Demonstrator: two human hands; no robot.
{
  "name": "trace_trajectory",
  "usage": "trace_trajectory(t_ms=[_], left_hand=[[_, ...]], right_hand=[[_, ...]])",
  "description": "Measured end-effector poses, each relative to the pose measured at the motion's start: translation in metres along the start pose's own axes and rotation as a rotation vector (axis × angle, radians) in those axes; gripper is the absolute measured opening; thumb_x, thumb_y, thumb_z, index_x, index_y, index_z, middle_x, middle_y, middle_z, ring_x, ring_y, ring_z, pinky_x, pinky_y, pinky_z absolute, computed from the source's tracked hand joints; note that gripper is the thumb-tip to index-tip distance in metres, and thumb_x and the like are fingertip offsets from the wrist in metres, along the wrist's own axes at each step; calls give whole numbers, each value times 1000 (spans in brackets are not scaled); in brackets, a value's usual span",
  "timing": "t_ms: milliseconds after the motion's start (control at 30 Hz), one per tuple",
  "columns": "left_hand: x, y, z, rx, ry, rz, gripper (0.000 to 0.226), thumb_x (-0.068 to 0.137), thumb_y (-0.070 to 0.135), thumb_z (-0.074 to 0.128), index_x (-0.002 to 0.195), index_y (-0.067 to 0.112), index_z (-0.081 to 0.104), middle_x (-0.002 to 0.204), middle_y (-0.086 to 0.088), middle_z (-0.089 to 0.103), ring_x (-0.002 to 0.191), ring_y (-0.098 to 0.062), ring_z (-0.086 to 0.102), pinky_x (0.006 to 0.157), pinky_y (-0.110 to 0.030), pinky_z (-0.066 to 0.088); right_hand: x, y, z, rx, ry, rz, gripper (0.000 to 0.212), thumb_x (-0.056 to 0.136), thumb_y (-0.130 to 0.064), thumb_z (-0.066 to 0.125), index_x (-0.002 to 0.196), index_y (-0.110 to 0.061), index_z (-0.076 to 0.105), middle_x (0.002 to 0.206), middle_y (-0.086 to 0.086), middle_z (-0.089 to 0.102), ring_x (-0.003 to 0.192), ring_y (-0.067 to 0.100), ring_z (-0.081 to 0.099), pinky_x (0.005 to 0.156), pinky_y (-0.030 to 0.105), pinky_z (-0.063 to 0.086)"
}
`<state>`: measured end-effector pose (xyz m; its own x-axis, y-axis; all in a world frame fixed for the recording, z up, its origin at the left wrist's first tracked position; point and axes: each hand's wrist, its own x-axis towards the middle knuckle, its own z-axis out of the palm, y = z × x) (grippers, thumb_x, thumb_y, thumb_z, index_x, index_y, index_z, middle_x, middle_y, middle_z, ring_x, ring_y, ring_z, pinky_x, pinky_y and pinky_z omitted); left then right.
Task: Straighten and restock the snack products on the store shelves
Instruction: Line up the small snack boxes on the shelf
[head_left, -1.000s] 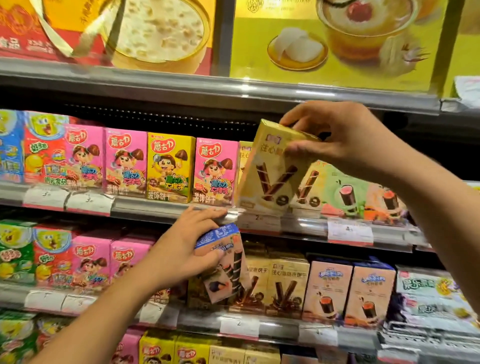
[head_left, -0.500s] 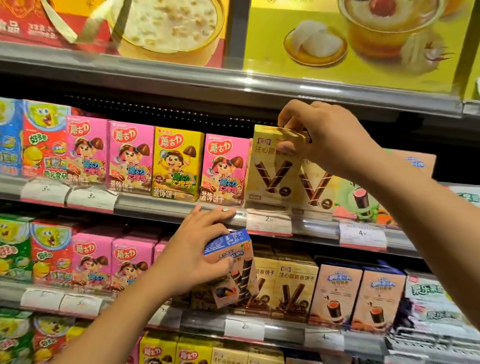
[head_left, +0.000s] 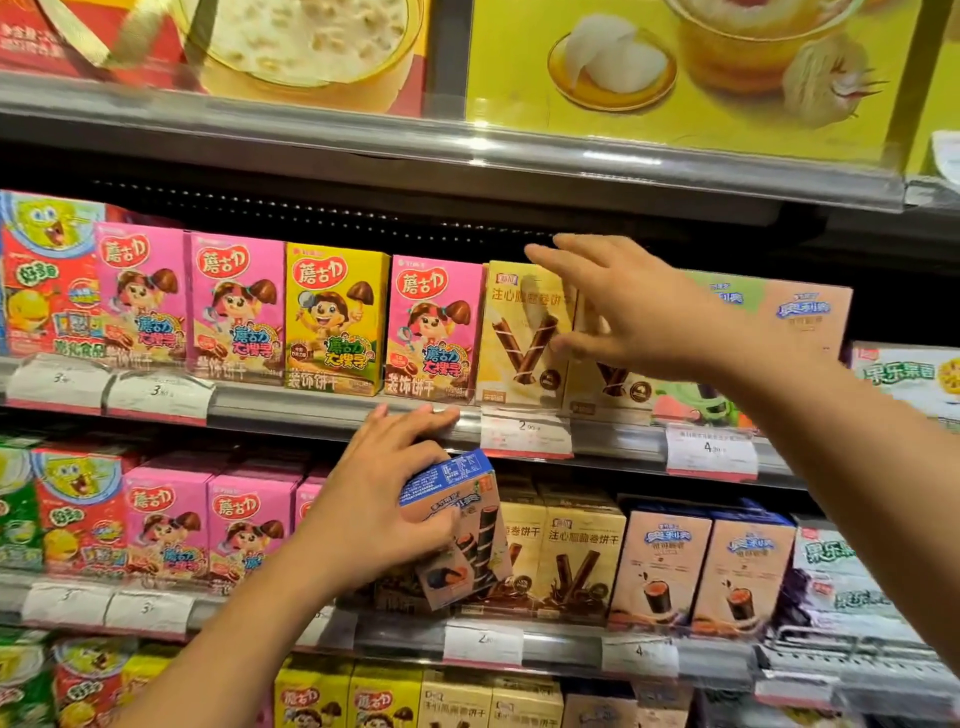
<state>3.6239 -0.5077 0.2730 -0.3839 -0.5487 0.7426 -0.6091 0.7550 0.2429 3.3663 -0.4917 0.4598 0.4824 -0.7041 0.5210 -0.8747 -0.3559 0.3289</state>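
A cream-yellow wafer-roll box (head_left: 524, 332) stands upright on the upper snack shelf (head_left: 332, 410), beside a pink mushroom-biscuit box (head_left: 434, 325). My right hand (head_left: 628, 306) hovers just in front of it with fingers spread and straight, holding nothing. A second cream box (head_left: 613, 382) is mostly hidden behind that hand. My left hand (head_left: 384, 504) grips a tan box with a blue top (head_left: 460, 525), tilted, in front of the middle shelf; its fingertips rest on the upper shelf's rail.
Pink and yellow mushroom-biscuit boxes (head_left: 332, 317) fill the upper shelf to the left. Green and tan roll boxes (head_left: 800, 312) stand to the right. The middle shelf carries cream boxes (head_left: 582, 561) and blue-topped boxes (head_left: 701, 566). Price tags (head_left: 524, 431) hang on the rails.
My right hand has let go of the cream-yellow box, which now stands upright on the shelf, and the fingers have opened. My left hand keeps holding the blue-topped box.
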Motion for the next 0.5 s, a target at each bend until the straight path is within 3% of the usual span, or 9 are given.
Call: trace_trajectory(t_ms=[100,167,233,367,500], left_hand=[[0,1,0,-4,-4,-11,30,77,53,61,96,32,68,148,25,43,143,8,26,126,-32,-3],[0,2,0,-6,-12,-21,26,76,54,62,96,37,65,149,26,42,144,6,26,126,-35,-1],[-1,4,0,-12,-15,-35,22,75,54,63,96,45,60,149,27,41,144,4,27,127,-39,0],[2,12,-3,-41,-5,-68,27,73,59,63,97,47,63,144,26,46,139,3,34,126,-44,8],[8,35,-10,-141,54,-136,54,70,68,66,115,39,71,131,30,58,124,7,49,111,-32,37]], right_hand=[[-31,-10,10,135,204,-84,57,91,-46,55,145,-28,49,147,-3,51,134,15,45,112,41,41],[-53,-18,22,225,213,-152,38,95,-43,52,128,-28,62,128,-9,63,116,6,54,100,37,51],[-72,-26,37,236,161,-202,30,98,-45,53,119,-29,66,120,-12,67,111,6,59,92,37,56],[-99,-36,57,275,1,-220,47,97,-60,48,131,-30,60,118,-11,68,107,8,61,86,36,55],[-112,-35,68,490,-76,-143,71,88,-73,53,147,-35,43,134,-11,64,118,7,60,92,37,55]])
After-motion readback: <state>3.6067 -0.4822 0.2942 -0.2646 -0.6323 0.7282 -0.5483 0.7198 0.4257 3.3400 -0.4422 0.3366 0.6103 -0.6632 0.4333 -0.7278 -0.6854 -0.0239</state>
